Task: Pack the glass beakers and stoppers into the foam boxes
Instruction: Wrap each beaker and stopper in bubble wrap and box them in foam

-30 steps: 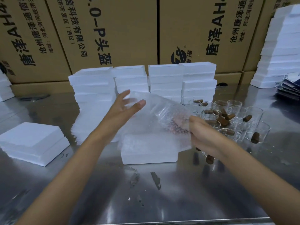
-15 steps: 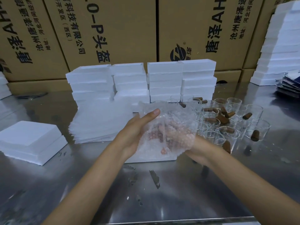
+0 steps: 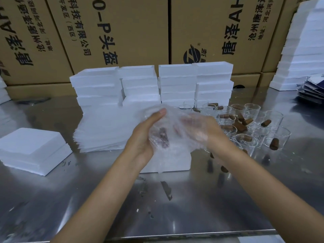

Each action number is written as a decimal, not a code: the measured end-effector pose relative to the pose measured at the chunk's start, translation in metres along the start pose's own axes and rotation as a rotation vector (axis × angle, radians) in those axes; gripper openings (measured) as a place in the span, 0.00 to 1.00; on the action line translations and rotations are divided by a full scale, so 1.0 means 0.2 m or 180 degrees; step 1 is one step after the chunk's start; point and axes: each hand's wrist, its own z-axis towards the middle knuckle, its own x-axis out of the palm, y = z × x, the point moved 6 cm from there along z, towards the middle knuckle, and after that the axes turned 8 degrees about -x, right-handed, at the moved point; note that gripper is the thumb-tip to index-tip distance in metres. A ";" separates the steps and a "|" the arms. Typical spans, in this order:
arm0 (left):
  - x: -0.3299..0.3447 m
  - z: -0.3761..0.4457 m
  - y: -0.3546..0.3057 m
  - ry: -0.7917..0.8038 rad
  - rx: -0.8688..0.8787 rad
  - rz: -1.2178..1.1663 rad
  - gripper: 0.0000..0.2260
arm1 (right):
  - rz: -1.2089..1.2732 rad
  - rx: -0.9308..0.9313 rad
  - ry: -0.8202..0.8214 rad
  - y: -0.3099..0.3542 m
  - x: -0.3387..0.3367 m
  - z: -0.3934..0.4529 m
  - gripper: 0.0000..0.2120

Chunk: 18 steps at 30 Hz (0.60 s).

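Both hands, the left hand (image 3: 145, 137) and the right hand (image 3: 201, 130), are curled around a bubble-wrap bundle (image 3: 168, 130) holding a beaker and brown stopper (image 3: 164, 137), above the open foam box (image 3: 171, 162). Wrapping seems nearly finished; next, lower it into that box. Loose beakers (image 3: 245, 123) wait at 3 o'clock on the counter (image 3: 175, 207).

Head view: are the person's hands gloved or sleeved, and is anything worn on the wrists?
Both forearms are bare to the frame edge, no sleeves showing. The left hand wears no glove, ring, watch or band. The right hand lies partly behind clear bubble wrap; no glove or wristwear shows there.
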 end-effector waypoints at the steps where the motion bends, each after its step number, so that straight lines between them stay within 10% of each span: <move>1: -0.01 0.00 -0.02 0.0015 0.0062 -0.0144 0.08 | 0.0243 -0.0098 -0.0480 0.00 -0.04 0.01 0.11; 4: -0.04 0.00 -0.08 0.0232 0.0330 -0.0455 0.07 | 0.0723 -0.0122 -0.1788 -0.05 -0.18 -0.05 0.16; 10: 0.02 -0.01 -0.03 0.0535 0.0475 -0.0486 0.12 | 0.1176 0.0684 0.0555 -0.14 0.16 -0.14 0.25; 18: -0.05 -0.13 0.13 0.0195 0.0352 0.1014 0.30 | 0.1040 0.0580 -0.0672 -0.12 -0.01 -0.10 0.11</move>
